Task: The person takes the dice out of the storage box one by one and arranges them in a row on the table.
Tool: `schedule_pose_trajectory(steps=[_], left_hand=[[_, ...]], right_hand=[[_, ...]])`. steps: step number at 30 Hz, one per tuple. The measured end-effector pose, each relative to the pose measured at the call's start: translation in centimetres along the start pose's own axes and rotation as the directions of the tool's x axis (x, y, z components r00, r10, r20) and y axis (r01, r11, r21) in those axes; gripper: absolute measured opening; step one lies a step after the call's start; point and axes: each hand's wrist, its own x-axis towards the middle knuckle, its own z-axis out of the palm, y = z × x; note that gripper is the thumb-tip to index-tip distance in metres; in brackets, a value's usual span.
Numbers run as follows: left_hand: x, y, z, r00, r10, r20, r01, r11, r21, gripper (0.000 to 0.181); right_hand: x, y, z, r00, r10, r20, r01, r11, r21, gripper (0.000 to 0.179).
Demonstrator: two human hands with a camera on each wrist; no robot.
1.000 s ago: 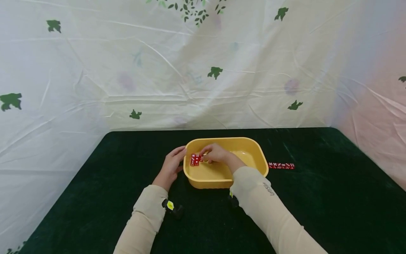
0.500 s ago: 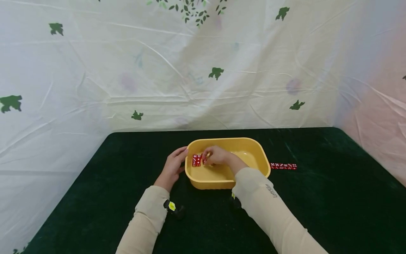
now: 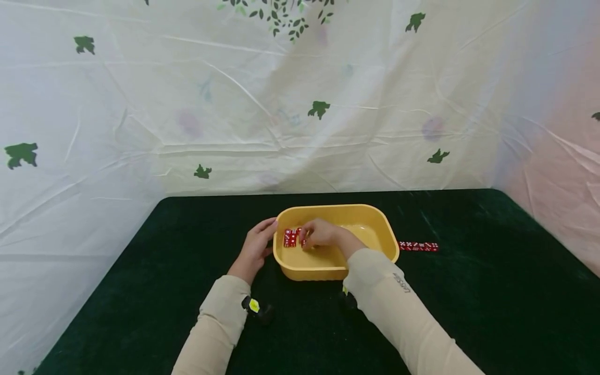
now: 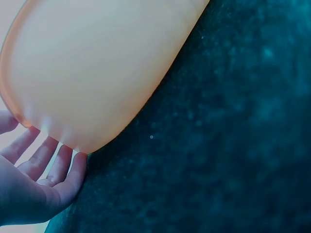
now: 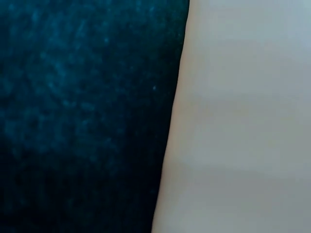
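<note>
In the head view, a yellow plastic tub (image 3: 328, 273) stands on the dark green cloth. Inside it, at the left end, several red dice (image 3: 290, 238) with white pips lie together in a block. My right hand (image 3: 321, 233) reaches into the tub and pinches a red die (image 3: 303, 242) at the right side of that block; the fingers partly hide it. My left hand (image 3: 254, 245) touches the tub's left outer wall. In the left wrist view, the fingertips (image 4: 58, 165) rest against that wall, spread apart. The right wrist view shows only the tub's wall (image 5: 243, 121) and cloth.
A straight row of red dice (image 3: 419, 246) lies on the cloth just right of the tub. The dark green cloth (image 3: 469, 291) covers the table. A pale curtain (image 3: 365, 130) with green leaf shapes stands behind and at both sides.
My right hand has shifted slightly toward me inside the tub, with the die at its fingertips. My left hand keeps its place at the wall. The view has shifted slightly.
</note>
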Motion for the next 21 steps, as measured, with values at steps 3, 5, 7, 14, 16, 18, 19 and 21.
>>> schedule_pose_trajectory(steps=[3, 5, 7, 14, 16, 18, 19, 21], left_hand=[[-0.1, 0.0, -0.1, 1.0, -0.002, 0.001, 0.002, 1.0, 0.005, 0.032], [-0.2, -0.1, -0.1, 1.0, -0.007, 0.001, 0.007, 1.0, 0.006, 0.033], [-0.2, -0.1, -0.1, 1.0, -0.01, 0.003, 0.01, 1.0, 0.005, 0.033], [-0.3, -0.3, 0.0, 1.0, -0.002, 0.016, 0.002, 1.0, -0.01, 0.034], [-0.3, -0.3, -0.1, 1.0, 0.0, 0.019, 0.0, 1.0, -0.01, 0.034], [-0.2, -0.2, -0.1, 1.0, 0.008, 0.023, -0.008, 1.0, -0.013, 0.034], [-0.2, -0.1, 0.0, 1.0, 0.01, 0.024, -0.01, 1.0, -0.013, 0.034], [-0.2, 0.0, 0.0, 1.0, 0.017, 0.026, -0.017, 1.0, -0.012, 0.035]], right_hand=[[-0.1, -0.1, 0.1, 1.0, -0.003, 0.004, 0.003, 1.0, -0.001, 0.012], [-0.1, -0.1, 0.1, 1.0, 0.001, 0.007, -0.001, 1.0, 0.01, 0.011], [-0.2, -0.1, 0.0, 1.0, 0.006, 0.008, -0.007, 1.0, 0.029, 0.01], [-1.1, -0.3, -0.7, 0.999, -0.029, 0.029, 0.027, 0.998, 0.062, 0.014], [-1.5, -0.5, -1.3, 0.999, -0.044, 0.032, 0.042, 0.997, 0.057, 0.016], [-1.9, -0.7, -2.0, 0.998, -0.064, 0.024, 0.062, 0.997, 0.055, 0.018], [-2.1, -0.8, -2.3, 0.997, -0.077, 0.021, 0.075, 0.996, 0.056, 0.018], [-2.4, -0.8, -3.1, 0.996, -0.093, 0.01, 0.092, 0.994, 0.057, 0.018]])
